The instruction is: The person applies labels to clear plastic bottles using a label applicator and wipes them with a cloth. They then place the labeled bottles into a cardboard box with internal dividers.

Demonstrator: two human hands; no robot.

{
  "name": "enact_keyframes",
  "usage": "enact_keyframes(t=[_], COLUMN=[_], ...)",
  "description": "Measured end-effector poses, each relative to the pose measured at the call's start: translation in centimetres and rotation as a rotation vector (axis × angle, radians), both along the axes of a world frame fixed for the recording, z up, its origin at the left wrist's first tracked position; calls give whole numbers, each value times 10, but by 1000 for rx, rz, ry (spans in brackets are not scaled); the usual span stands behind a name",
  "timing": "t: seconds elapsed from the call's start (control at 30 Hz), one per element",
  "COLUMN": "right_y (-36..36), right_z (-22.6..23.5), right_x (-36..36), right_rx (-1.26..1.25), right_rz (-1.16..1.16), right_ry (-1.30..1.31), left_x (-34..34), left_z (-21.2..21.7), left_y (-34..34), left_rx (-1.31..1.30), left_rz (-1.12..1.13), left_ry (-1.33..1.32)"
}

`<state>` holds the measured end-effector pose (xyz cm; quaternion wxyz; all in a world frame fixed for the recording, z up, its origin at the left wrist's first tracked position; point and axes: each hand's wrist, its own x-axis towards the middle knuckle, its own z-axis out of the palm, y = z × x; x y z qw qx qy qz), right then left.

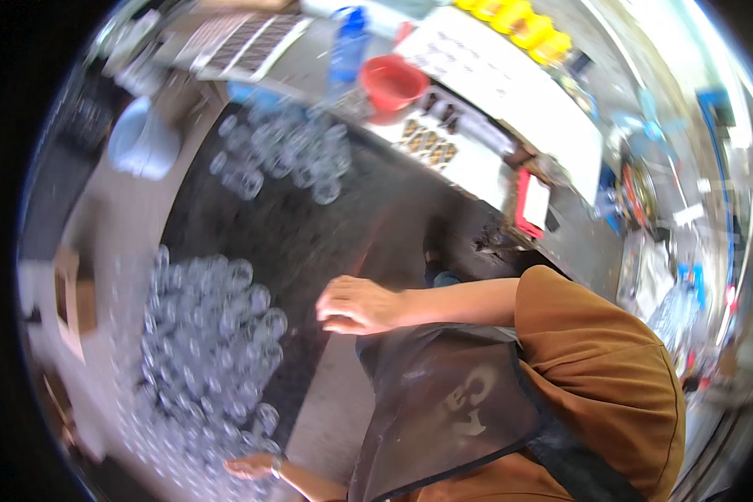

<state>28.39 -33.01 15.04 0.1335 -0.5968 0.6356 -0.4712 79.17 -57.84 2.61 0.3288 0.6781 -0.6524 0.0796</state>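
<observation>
Bare right hand [356,305] is held over the dark floor, fingers curled loosely, nothing gripped. Left hand [251,466] is seen low at the frame edge, touching the big cluster of clear glass jars [205,335]; its grip cannot be told. A second jar group [284,151] lies further off, near a red bucket [391,84].

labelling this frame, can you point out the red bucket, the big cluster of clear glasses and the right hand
red bucket [391,82]: head view, on its inner wall.
big cluster of clear glasses [205,335]: head view, on a glass mid-cluster.
right hand [356,305]: head view, on the back of the hand.
</observation>
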Motion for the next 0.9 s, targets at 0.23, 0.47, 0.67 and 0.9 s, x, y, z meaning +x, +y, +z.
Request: enact_keyframes(t=[0.23, 0.47, 0.67, 0.9], right_y=[295, 603, 807, 864], right_z=[7, 27, -6, -75], right_x=[-127, -224, -320, -388], right_rx=[235, -19, 53, -175], right_rz=[-1034, -2033, -2363, -2272], right_ry=[-47, 167, 175, -241], left_x=[-362, -787, -1047, -1161], left_z=[195, 221, 217, 178], left_y=[17, 291, 498, 588], left_rx=[-324, 148, 467, 237], left_rz=[-622, -1640, -1803, -1904], left_ry=[155, 475, 261, 61])
